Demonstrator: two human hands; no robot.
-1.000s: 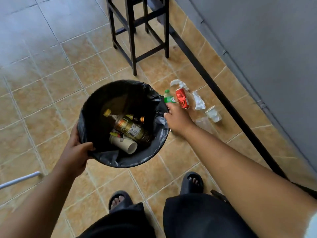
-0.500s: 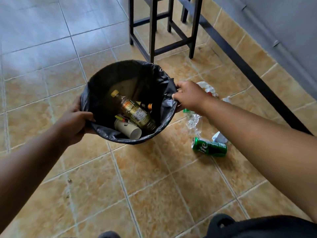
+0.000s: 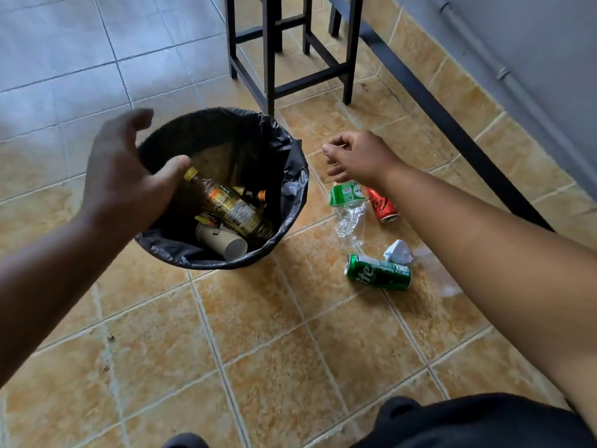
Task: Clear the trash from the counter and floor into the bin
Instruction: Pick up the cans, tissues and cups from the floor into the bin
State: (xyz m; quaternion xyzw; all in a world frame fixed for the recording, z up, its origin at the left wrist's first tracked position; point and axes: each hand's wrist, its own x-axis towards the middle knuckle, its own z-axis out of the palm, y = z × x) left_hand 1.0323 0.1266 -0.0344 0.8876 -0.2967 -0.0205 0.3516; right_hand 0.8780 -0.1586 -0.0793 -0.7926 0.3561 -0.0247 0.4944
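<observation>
Bin point(image 3: 292, 176) w/ black liner stands on the tiled floor point(image 3: 258, 334), just in front of a dark stool point(image 3: 277, 56). Inside: brown bottle w/ yellow cap point(image 3: 226, 205), a paper cup point(image 3: 223, 242) lying on its side, some small scraps, a 2nd cap showing orange behind the bottle.

Trash on the floor right of the bin: crushed clear bottle w/ green label point(image 3: 350, 211) closest to the bin, red can point(image 3: 382, 205) just beside it on the far side, green can point(image 3: 378, 273) lying nearer the person, crumpled white paper point(image 3: 399, 252) touching its far end, a clear plastic piece point(image 3: 436, 273) partly under the right forearm. A dark rail point(image 3: 452, 124) runs along the grey wall point(image 3: 517, 43) behind the pile.

Left hand point(image 3: 126, 179) hovers over the bin's near-left rim, fingers spread open, holding nothing; it hides part of the rim. Right hand point(image 3: 361, 156) hangs above the clear bottle & red can, fingers loosely curled, empty, not touching either; forearm crosses over the paper side of the pile.

Vs 0.5 s ago: both hands were gripping the bin rim, now both are off it. Bin sits further left of the trash, so the red can is now uncovered
</observation>
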